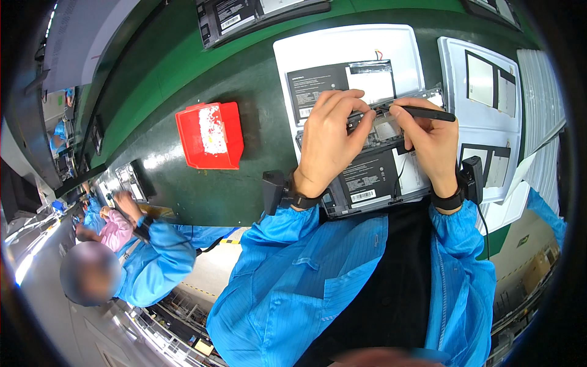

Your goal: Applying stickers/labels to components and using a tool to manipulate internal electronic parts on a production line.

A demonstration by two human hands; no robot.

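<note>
An opened flat electronic device with a grey frame and black inner panels [373,165] lies at the near edge of the dark green table [244,79], right in front of the person, partly overlapping a white moulded tray [306,46] behind it. The left hand [327,140] lies flat over the middle of the device, fingers together and curled down onto the exposed strip of parts, pressing rather than gripping. The right hand [431,137] is closed around a slim black pen-shaped tool [425,112], held like a pencil with its tip pointing left toward the left fingertips.

The device looks thin, stiff and fairly light, but with its cover off it is likely fragile: the exposed boards, black labelled panels and thin wires would not take bending or a poke. It seems best held by the grey outer frame at its edges, or steadied with a flat palm on the solid black panels, as the left hand does. The tool is light and rigid and suits a fingertip grip near its tip.

A red plastic parts bin [210,134] sits well to the left on the table. A second white tray with dark panels [483,116] stands at the right edge. A co-worker in a blue smock [156,257] works farther along on the left.
</note>
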